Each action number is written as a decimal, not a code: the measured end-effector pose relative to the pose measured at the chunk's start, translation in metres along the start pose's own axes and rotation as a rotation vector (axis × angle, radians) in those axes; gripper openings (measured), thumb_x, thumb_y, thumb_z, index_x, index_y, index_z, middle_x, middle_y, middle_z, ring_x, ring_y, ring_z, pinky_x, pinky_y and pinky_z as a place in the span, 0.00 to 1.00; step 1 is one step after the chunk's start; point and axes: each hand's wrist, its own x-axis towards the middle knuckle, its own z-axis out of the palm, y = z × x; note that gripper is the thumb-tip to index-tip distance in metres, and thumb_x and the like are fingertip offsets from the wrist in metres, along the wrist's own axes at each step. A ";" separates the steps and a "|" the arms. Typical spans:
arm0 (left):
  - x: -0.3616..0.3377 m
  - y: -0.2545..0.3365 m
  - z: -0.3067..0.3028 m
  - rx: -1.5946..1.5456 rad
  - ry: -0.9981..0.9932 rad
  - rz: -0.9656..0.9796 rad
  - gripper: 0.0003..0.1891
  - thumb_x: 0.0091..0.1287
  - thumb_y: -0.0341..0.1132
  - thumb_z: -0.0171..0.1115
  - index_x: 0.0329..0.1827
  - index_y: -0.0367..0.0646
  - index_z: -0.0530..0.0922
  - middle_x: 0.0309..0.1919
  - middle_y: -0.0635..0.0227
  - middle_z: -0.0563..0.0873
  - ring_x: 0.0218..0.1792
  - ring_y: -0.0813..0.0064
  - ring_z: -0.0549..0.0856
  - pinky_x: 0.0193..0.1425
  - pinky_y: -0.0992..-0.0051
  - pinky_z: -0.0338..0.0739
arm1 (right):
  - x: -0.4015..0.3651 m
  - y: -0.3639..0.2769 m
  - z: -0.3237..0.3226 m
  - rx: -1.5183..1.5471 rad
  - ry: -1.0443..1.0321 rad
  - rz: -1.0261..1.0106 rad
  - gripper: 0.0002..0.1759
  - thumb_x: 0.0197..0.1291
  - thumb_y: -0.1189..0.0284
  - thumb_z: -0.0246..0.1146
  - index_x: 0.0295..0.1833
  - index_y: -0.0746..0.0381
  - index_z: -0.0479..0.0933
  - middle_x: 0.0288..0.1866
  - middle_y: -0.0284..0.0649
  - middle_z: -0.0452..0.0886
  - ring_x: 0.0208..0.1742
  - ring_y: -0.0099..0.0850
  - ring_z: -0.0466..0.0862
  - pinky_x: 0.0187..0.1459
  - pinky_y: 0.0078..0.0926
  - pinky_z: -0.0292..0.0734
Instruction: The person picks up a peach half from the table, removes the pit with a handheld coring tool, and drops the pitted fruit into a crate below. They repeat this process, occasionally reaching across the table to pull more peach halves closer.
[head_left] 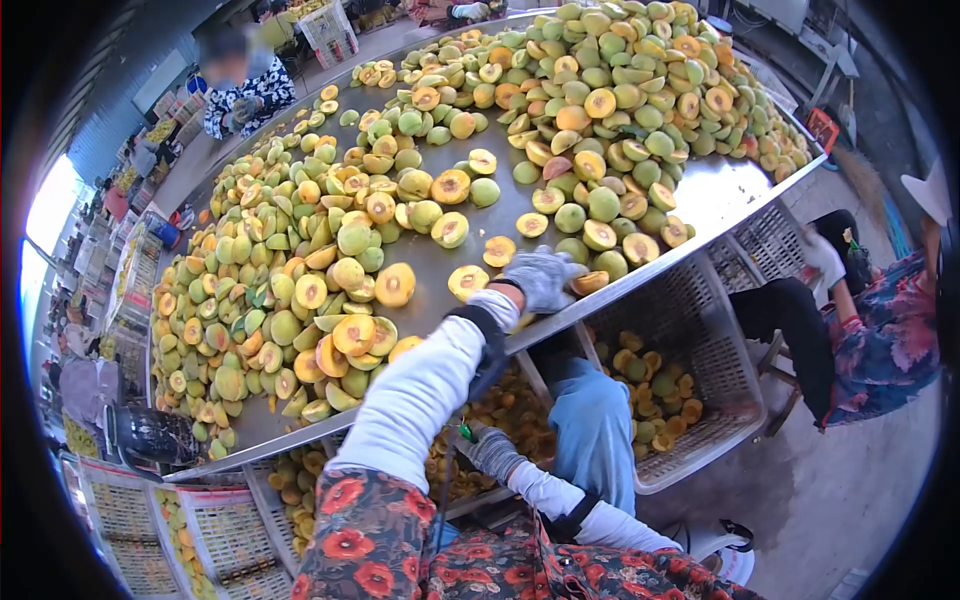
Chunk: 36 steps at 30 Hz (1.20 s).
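Note:
My left hand [543, 279], in a grey knit glove, reaches over the rim of the metal table [740, 195]. Its fingers are stretched out beside a halved peach [590, 283], and I see nothing gripped in them. Piles of green-yellow peaches, many halved with orange flesh, cover much of the table. Below the table edge, my right hand [495, 452], also gloved, is closed around a small tool with a green part [466, 432]; the rest of the tool is hidden. Under this hand are crates of peach pieces [515, 420].
A plastic crate [715, 350] with peach pieces stands beside my knee [595, 425]. More crates [225, 540] line the table's left front. One co-worker [880, 320] sits at the right; another [245, 90] stands beyond the table. A black bucket [150, 437] is at the left.

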 end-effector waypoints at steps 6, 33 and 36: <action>-0.098 -0.039 0.007 0.083 -0.138 -0.199 0.28 0.42 0.35 0.67 0.51 0.50 0.72 0.47 0.56 0.73 0.44 0.54 0.80 0.46 0.61 0.76 | -0.002 0.015 -0.010 0.162 -0.015 0.177 0.20 0.53 0.56 0.60 0.39 0.62 0.75 0.30 0.50 0.78 0.33 0.46 0.78 0.37 0.38 0.72; -0.352 0.101 0.124 -2.213 1.236 -0.044 0.29 0.62 0.41 0.59 0.65 0.45 0.61 0.54 0.57 0.73 0.47 0.68 0.79 0.44 0.77 0.79 | -0.086 -0.098 -0.018 0.562 -0.110 0.027 0.15 0.62 0.58 0.55 0.39 0.59 0.71 0.19 0.29 0.72 0.12 0.17 0.68 0.12 0.15 0.62; -0.348 0.114 0.111 -1.927 1.377 -0.209 0.34 0.57 0.31 0.63 0.67 0.45 0.59 0.56 0.62 0.72 0.53 0.69 0.76 0.55 0.75 0.74 | -0.091 -0.119 -0.025 0.651 -0.247 0.146 0.16 0.61 0.56 0.56 0.40 0.58 0.71 0.19 0.30 0.73 0.12 0.17 0.69 0.12 0.15 0.64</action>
